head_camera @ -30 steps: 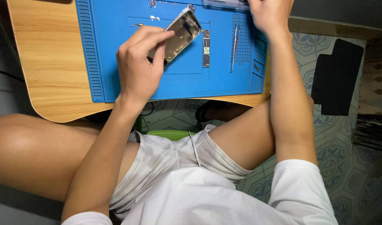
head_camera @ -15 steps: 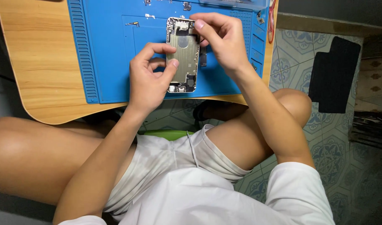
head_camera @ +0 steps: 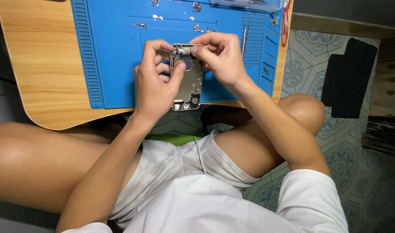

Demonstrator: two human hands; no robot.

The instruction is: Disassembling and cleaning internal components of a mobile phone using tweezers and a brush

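Observation:
An opened phone housing (head_camera: 189,82), silver-grey with small parts inside, is held above the near edge of a blue repair mat (head_camera: 115,56). My left hand (head_camera: 155,82) grips its left side, thumb on the inner face. My right hand (head_camera: 221,56) pinches the housing's top right corner with thumb and forefinger. Whether a small part sits between those fingertips cannot be made out.
The mat lies on a low wooden table (head_camera: 38,60). Small screws and metal parts (head_camera: 197,28) lie on the mat, tweezers (head_camera: 245,35) at its right. My bare knees flank the table's edge. A black mat (head_camera: 348,77) lies on the tiled floor at right.
My right hand came down from the table's far edge onto the housing's top. The housing turned from tilted to upright and moved nearer, over the mat's near edge, both hands on it.

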